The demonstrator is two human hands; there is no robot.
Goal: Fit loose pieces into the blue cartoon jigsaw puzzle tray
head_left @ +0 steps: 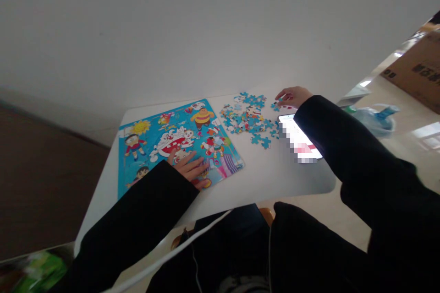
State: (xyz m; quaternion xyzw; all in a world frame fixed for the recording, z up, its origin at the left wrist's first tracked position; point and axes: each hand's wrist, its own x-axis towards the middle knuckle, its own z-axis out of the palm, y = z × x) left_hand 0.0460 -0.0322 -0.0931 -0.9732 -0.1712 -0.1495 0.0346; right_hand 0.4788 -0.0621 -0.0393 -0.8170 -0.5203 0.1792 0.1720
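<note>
My left hand (189, 167) lies with its fingers spread over the lower part of a jigsaw puzzle board (158, 133), a blue picture with cartoon figures and a yellow sun. Part of the board is hidden under my left sleeve. At the far right side of the table, my right hand (292, 96) is bent down with its fingertips pinched on a small blue puzzle piece (275, 106). Between the board and that hand, a loose heap of puzzle pieces (249, 118) is spread out, mostly blue with some coloured parts.
A lit phone (302, 139) lies beside the pieces, partly behind my right sleeve. The white table (261, 174) stands against a pale wall (206, 32). To the right are a clear plastic container (374, 121) and a cardboard box (415, 71). A white cable (178, 249) crosses below.
</note>
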